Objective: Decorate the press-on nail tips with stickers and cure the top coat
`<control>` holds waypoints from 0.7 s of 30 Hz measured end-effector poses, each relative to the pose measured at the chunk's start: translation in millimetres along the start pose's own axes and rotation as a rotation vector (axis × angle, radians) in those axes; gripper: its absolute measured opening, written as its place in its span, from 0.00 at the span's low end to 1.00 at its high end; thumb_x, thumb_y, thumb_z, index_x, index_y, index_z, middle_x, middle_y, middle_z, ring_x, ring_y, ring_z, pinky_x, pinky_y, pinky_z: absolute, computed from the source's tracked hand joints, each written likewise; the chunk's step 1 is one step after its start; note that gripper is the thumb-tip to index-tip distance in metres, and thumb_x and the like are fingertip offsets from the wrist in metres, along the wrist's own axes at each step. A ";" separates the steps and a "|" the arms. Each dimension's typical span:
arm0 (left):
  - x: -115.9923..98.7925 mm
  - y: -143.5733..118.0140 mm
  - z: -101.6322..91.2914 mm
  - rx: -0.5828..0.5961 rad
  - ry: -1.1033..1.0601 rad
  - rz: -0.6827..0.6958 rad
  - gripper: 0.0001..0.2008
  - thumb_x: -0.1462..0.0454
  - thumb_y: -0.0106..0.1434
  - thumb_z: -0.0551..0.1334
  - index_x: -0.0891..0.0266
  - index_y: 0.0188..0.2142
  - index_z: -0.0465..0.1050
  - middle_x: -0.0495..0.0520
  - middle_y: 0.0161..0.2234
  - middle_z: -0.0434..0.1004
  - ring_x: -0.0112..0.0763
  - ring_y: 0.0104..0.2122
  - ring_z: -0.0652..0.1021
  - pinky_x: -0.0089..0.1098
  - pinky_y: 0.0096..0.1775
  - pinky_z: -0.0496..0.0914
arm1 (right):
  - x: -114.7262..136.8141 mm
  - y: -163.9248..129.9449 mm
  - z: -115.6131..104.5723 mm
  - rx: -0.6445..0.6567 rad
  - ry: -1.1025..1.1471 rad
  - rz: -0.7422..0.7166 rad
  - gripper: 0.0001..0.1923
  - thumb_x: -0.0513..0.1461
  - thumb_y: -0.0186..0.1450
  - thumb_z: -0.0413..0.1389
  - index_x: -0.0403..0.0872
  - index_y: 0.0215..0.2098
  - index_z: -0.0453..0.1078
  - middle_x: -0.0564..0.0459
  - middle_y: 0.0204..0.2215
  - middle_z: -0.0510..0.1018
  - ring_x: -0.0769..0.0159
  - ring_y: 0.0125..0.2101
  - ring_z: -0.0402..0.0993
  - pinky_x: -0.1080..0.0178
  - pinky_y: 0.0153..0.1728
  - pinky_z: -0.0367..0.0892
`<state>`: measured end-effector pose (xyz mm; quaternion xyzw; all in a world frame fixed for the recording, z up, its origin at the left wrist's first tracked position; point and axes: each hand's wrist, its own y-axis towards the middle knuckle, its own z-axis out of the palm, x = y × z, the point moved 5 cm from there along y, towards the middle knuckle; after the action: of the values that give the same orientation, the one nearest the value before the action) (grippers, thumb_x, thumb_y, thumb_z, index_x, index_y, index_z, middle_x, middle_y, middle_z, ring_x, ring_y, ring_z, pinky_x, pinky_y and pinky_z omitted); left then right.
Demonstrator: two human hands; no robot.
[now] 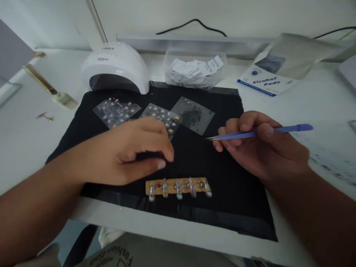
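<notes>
Standing at the white table [33, 148], one sees a black cloth mat [222, 185] spread over it. The right hand [258, 148] is curled closed around a pair of slim blue tweezers [261, 132], gripped between thumb and fingers, with the pointed tip aimed left and hanging above the mat. The left hand [130, 155] is half closed, thumb and fingers drawn together over the mat — whether anything sits between them cannot be told.

Just in front of the left hand lies a tan strip carrying five clear decorated nail tips [178, 186], side by side, near the mat's front edge. Behind the hands lie three clear sticker sheets [116, 110], partly covered by the left hand.

Containers: a clear plastic tub [194, 68] stands behind the mat, open at the top, holding a loose heap of small white paper sachets [194, 66]. To its right lies a blue-and-white box printed "Alcohol Pads" [263, 83], a grey foil pouch [294, 52] resting over it — its contents are not visible. A white domed nail lamp [115, 66] stands at the mat's back left corner.
</notes>
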<state>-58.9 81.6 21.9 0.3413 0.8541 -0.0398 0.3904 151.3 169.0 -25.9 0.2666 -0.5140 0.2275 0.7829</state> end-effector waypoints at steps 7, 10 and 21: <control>3.0 3.0 25.1 0.294 -0.093 -0.040 0.08 0.74 0.64 0.60 0.63 0.36 0.76 0.51 0.34 0.68 0.28 0.35 0.71 0.30 0.41 0.64 | -0.4 1.1 -1.0 0.014 0.014 -0.005 0.07 0.44 0.62 0.62 0.49 0.32 0.75 0.55 0.22 0.72 0.67 0.22 0.64 0.59 0.27 0.68; 6.6 3.3 27.9 0.314 -0.111 -0.050 0.07 0.72 0.65 0.60 0.62 0.37 0.76 0.51 0.34 0.68 0.28 0.35 0.70 0.29 0.41 0.64 | -0.6 0.6 -0.2 0.011 0.022 0.001 0.07 0.44 0.62 0.63 0.49 0.32 0.75 0.55 0.22 0.71 0.67 0.23 0.64 0.59 0.27 0.68; 8.1 1.3 32.9 0.396 -0.112 -0.069 0.08 0.73 0.67 0.59 0.62 0.37 0.76 0.51 0.34 0.69 0.29 0.37 0.70 0.29 0.41 0.62 | 0.7 -0.4 0.1 0.048 0.013 -0.016 0.09 0.44 0.63 0.62 0.46 0.32 0.74 0.55 0.23 0.73 0.67 0.24 0.67 0.59 0.27 0.68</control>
<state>-40.8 76.1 -6.3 0.3789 0.8178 -0.2393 0.3611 151.7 168.7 -25.3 0.2880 -0.5012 0.2352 0.7814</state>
